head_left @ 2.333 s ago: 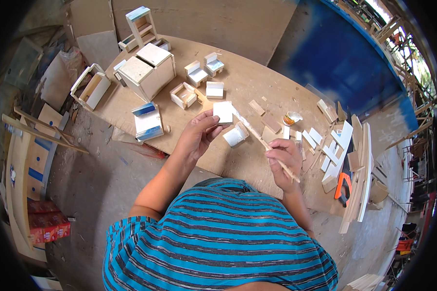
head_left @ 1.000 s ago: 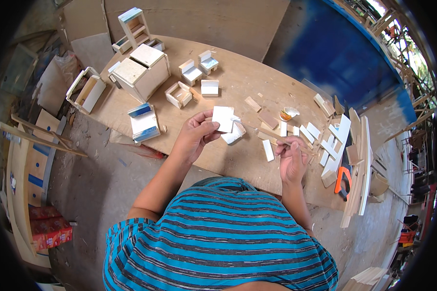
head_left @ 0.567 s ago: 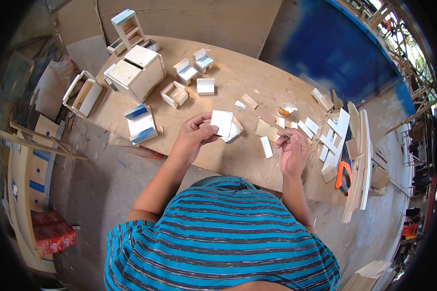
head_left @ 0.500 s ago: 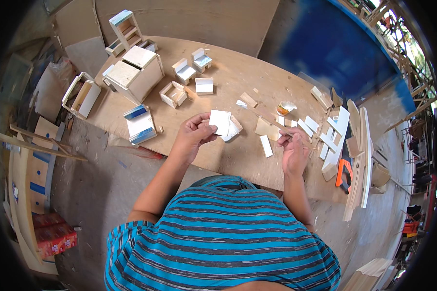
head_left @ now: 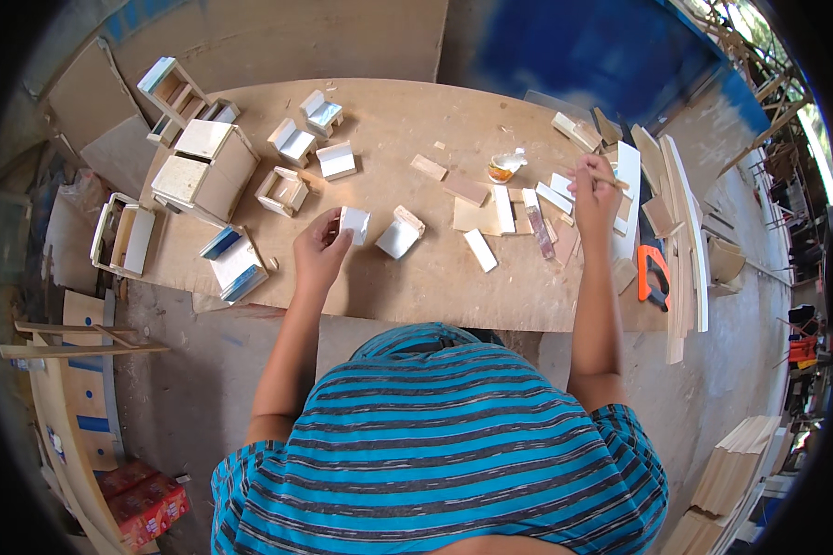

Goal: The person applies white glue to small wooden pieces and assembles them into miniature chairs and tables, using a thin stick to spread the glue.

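Note:
My left hand (head_left: 317, 252) pinches a small white-faced wooden panel (head_left: 354, 225) above the near part of the table. Just right of it lies a small white-and-wood piece (head_left: 400, 234). My right hand (head_left: 593, 192) is raised over the white strips on the right, fingers closed round a light wooden stick (head_left: 613, 179), of which only a short part shows. A small cup (head_left: 504, 166) with white stuff at its rim stands to the left of that hand. Between my hands lie white blocks (head_left: 479, 251) and a strip (head_left: 539, 224), partly white and partly purplish.
Miniature chairs (head_left: 337, 161), a toy cabinet (head_left: 208, 165) and other small furniture stand on the left of the table (head_left: 389, 120). An orange-handled saw (head_left: 653, 276) and long wooden strips (head_left: 683, 231) lie at the right edge. Red packages (head_left: 146, 509) sit on the floor at lower left.
My right hand has moved up and right, away from the middle blocks. My left hand, still with the white panel, has shifted left, off the white-and-wood piece. The view has shifted too.

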Tool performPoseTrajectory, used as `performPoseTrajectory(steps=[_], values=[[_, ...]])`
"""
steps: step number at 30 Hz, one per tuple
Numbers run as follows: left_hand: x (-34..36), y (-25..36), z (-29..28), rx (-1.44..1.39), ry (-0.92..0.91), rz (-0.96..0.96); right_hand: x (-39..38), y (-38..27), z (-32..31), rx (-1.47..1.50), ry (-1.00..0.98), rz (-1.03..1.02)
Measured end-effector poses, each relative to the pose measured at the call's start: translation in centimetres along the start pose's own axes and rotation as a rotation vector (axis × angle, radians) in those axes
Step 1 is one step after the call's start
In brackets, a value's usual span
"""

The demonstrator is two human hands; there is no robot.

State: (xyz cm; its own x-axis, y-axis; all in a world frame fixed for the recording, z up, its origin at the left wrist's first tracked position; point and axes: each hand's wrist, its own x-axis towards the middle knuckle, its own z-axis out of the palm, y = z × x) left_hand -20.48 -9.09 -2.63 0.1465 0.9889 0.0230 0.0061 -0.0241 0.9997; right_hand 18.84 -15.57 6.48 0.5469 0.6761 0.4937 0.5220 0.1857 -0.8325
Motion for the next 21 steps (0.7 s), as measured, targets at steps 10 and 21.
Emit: performPoseTrajectory(steps=[10,21], values=[[0.7,1.0,1.9,0.579,-0.015,0.188,4.2,4.2,4.0,-0.489,-0.383,0.112],[1.7,-0.7,3.3,0.714,-0.083,0.253,-1.0,-4.5,2.3,-0.411,0.108,-0.392]])
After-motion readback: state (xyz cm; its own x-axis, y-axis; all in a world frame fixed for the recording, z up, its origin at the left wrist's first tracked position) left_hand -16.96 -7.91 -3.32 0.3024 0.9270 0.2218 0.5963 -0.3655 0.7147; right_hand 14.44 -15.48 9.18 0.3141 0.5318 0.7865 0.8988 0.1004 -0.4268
